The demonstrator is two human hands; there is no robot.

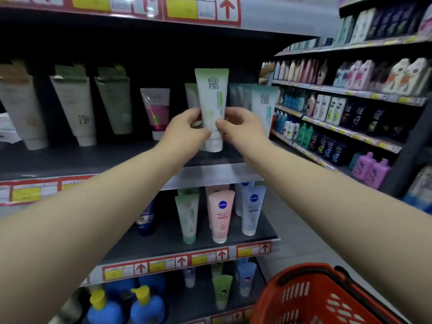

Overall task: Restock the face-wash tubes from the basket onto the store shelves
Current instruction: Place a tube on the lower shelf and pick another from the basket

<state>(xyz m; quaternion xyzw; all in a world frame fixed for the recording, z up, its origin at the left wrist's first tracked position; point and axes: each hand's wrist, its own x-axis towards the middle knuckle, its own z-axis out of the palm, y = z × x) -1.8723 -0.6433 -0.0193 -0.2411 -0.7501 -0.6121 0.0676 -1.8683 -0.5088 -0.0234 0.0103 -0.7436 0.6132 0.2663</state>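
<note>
Item in hand: one pale green and white plastic face-wash tube (pixel 212 106), cap down, crimped end up, long axis upright. I hold it between both hands at its lower half, just above the white cap. My left hand (pixel 187 129) pinches the tube's left edge with thumb and fingertips; my right hand (pixel 238 127) pinches the right edge the same way. Both are closed on the tube, neither clearly nearer than the other. The tube sits directly ahead of my hands, over the front part of the dark grey upper shelf (pixel 93 157); I cannot tell whether the cap touches the shelf. Behind it stands a like green tube (pixel 192 95), mostly hidden; just to its right, a pale blue-green tube of the same make (pixel 265 108). To the left, well apart, a pink and white tube (pixel 156 111). By my judgement, the coming move is straight down and slightly back, keeping the axis vertical so the cap lands flat in its row. The red plastic shopping basket (pixel 304 298) is low at my right; its contents are not visible.
</note>
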